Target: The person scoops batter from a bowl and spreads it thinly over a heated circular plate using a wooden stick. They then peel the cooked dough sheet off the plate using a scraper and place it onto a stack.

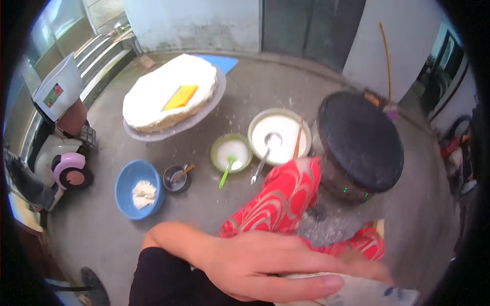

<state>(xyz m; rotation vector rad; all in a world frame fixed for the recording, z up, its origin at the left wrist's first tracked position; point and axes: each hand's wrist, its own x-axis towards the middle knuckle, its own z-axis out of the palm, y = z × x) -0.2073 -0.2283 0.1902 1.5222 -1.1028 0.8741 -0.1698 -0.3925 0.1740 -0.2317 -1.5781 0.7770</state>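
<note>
Right now the left hand (270,262) is lying across a pale piece (357,293) at the bottom edge of view, thumb resting over it. Cloth or packet, can't tell; firm grip, can't tell either. What looks like the right hand (370,266) is showing just beyond, blurred and mostly hidden, so no read on its closure. The two are sitting close, maybe overlapping.

Main risk: red patterned fabric (291,194) is sitting just beside a round black plate (362,140), griddle-like, with green lights (345,189) glowing on its side. If that plate is hot, fabric or skin brushing it means scorch or burn.

Second: a metal ladle (262,166) is leaning out over the rim of the cream bowl (250,136), near the fabric; a brown stick (299,135) is leaning on the far side. Snagging either could flip it out or slop the white liquid. The green brush (225,173) is poking out of the green bowl (214,153), same exposure.

Minor: the yellow scraper (181,98) is lying loose on a pale stack (163,84); a bumped tray (223,92) could slide it off. White spots are marking the floor (204,209) by the plate; possible slip if wet.
</note>
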